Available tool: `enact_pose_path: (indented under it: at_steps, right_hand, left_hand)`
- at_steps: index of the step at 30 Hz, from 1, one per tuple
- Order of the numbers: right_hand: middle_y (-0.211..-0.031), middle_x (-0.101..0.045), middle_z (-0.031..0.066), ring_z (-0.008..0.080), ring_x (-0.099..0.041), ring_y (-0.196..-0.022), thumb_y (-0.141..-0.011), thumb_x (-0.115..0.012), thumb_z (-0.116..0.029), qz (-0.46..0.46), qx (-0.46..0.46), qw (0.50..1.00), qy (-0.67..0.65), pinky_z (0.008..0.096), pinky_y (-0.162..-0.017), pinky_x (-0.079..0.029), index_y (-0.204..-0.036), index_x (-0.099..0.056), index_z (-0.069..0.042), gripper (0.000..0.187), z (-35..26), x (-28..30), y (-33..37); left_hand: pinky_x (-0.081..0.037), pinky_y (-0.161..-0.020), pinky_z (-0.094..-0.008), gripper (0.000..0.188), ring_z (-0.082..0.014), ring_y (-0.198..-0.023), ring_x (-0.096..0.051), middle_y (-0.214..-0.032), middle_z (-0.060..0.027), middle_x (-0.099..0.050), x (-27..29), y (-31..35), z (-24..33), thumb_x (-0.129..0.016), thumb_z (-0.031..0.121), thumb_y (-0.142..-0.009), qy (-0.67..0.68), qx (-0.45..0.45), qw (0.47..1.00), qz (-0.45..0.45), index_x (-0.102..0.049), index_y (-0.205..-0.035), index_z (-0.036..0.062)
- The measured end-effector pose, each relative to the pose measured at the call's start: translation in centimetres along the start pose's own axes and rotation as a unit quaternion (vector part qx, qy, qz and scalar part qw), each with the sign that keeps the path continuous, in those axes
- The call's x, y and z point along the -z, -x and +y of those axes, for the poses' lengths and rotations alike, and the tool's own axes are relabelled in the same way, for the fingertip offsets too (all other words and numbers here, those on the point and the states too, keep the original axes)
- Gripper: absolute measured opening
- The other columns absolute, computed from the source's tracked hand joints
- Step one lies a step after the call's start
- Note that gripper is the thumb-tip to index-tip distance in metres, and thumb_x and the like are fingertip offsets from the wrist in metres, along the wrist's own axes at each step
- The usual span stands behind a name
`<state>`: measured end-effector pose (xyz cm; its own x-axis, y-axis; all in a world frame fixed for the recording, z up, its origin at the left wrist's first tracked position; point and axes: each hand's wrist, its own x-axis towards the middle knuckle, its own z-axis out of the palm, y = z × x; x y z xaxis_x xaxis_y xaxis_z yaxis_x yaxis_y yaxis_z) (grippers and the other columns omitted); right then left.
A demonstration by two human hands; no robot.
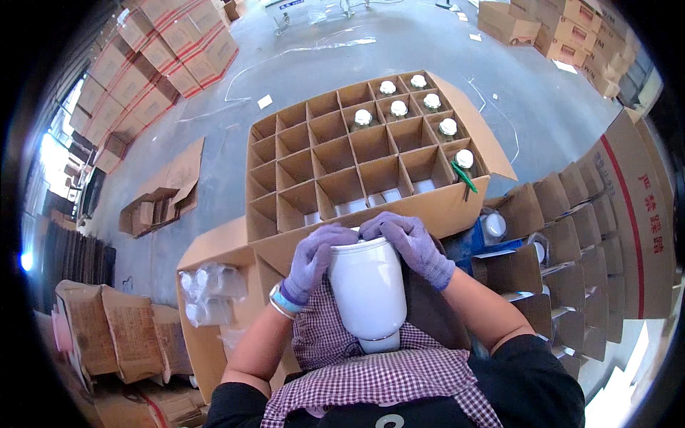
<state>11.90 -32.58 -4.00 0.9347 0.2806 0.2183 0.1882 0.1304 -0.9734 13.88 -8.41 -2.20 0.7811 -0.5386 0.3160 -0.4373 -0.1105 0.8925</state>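
Observation:
Between my hands, a glossy white jar-like vessel [367, 289] lies against my checked apron, its wide rim away from me and its narrower end toward me. My left hand [317, 253], in a lavender glove, has its fingers curled over the left of that rim. The gloved right hand [414, 246] grips the rim's right side, with both hands' fingertips close together. What lies under the fingertips is hidden. Just beyond stands a divided cardboard carton [371, 153]; several white-capped clear bottles [397, 109] fill cells at its right. A slim green tool [464, 177] rests at its near right corner.
Clear plastic-wrapped items [210, 292] sit in an open carton at left. On the right, another divided carton [571, 242] holds white pieces. A flattened cardboard piece [164, 189] lies on the floor; stacked boxes [171, 46] stand far left, more boxes [564, 36] far right.

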Motion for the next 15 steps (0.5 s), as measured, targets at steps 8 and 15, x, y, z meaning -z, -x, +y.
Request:
enact_pose_path:
  at_steps: [8,15]
  right_hand:
    - [-0.111,-0.072,0.0123,0.0213,-0.067,-0.106,-0.107,-0.038,-0.028,0.022,-0.033,0.998,-0.041,0.0362,-0.101,-0.05,-0.113,-0.07,0.0,0.043,2.3,-0.7,-0.5]
    - [-0.117,-0.068,0.011,0.0257,-0.068,-0.101,-0.098,-0.058,-0.031,-0.095,0.327,0.94,0.034,0.0425,-0.094,-0.053,-0.112,-0.07,-0.004,0.033,-11.6,-5.8,3.8]
  left_hand:
    - [-0.038,-0.109,-0.0478,0.052,-0.0378,-0.119,-0.058,-0.126,-0.0204,-0.064,-3.1,0.8,8.9,-0.037,0.041,-0.102,-0.271,-0.007,0.962,0.022,-0.064,-0.126,0.0026]
    - [-0.053,-0.09,-0.0399,0.044,-0.0327,-0.101,-0.069,-0.107,-0.0199,-0.072,3.6,2.7,-10.2,-0.044,0.037,-0.105,-0.204,0.146,0.963,0.098,-0.068,-0.121,0.0052]
